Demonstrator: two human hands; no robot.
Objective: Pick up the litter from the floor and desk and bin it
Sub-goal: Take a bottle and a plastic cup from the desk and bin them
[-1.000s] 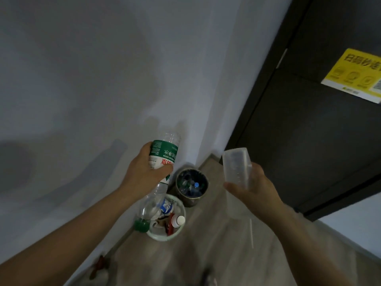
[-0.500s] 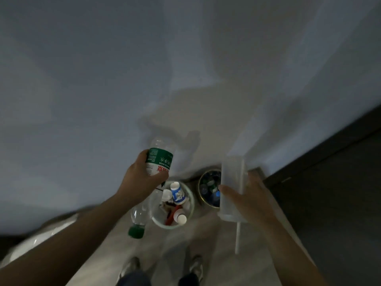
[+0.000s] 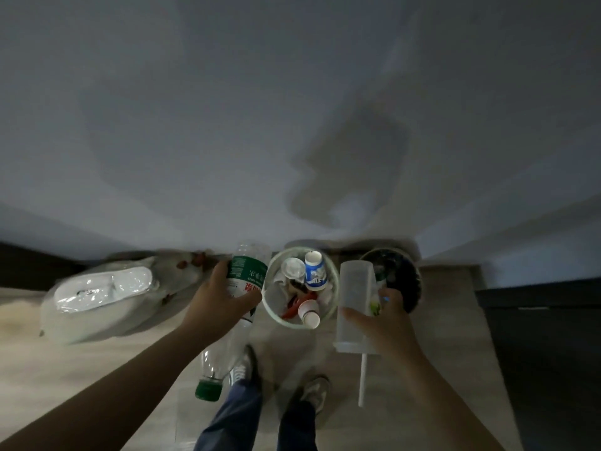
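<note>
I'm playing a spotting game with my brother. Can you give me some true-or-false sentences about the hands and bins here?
1. The left hand holds a bottle with a green cap. True.
2. The right hand holds nothing. False: it holds a cup with a straw.
3. The pale bin has litter in it. True.
4. The bottle lies inside the pale bin. False: the left hand holds it beside that bin.
5. A white bag lies on the floor. True.
6. There is only one bin. False: a dark bin stands beside the pale bin.
</note>
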